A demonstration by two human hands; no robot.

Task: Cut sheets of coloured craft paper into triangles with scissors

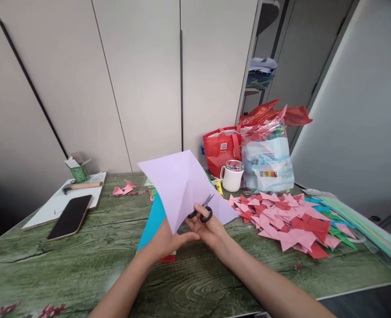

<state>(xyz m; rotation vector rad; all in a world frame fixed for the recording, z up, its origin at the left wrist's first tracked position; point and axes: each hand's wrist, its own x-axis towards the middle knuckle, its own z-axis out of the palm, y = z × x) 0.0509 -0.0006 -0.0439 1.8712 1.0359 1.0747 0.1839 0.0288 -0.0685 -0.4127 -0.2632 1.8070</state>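
A creased lilac paper sheet (178, 181) is held up over the green table (92, 260). My left hand (167, 243) pinches its lower edge from below. My right hand (210, 229) has its fingers through the black handles of small scissors (202, 211), whose blades lie against the lilac sheet. A blue sheet (153, 223) lies on the table under the lilac one, with a bit of red paper at its lower edge.
A heap of folded pink and red paper triangles (288, 218) lies at right, with green and teal sheets beside it. Behind stand a white mug (232, 176), red bag (222, 148) and plastic bags. At left: a phone (70, 216), hammer (81, 186), small green box (78, 170) on a white board.
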